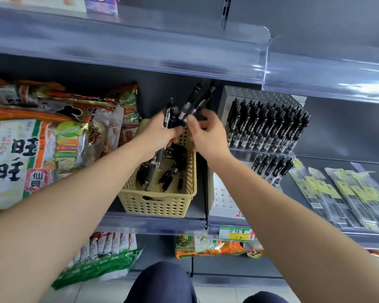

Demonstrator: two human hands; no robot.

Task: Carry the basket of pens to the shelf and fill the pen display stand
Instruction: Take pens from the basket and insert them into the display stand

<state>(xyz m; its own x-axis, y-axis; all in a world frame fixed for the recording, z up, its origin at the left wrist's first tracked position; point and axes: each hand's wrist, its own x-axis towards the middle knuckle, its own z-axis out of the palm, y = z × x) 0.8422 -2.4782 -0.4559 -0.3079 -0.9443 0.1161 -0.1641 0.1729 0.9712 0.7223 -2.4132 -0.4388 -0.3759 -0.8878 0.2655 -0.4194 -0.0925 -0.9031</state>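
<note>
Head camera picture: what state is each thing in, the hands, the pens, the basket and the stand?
left hand: grips the bunch of pens.
right hand: pinches pens in that same bunch.
bunch of pens: tilted, held over the basket.
basket: stands on the shelf, loose pens lying in its bottom.
pen display stand: partly filled, some holes empty.

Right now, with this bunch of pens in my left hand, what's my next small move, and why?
Probably draw one pen with the right hand and seat it in an empty hole of the pen display stand. The left hand grips the bunch of pens above the basket, the right pinches them, and its white front tier shows open holes.
</note>
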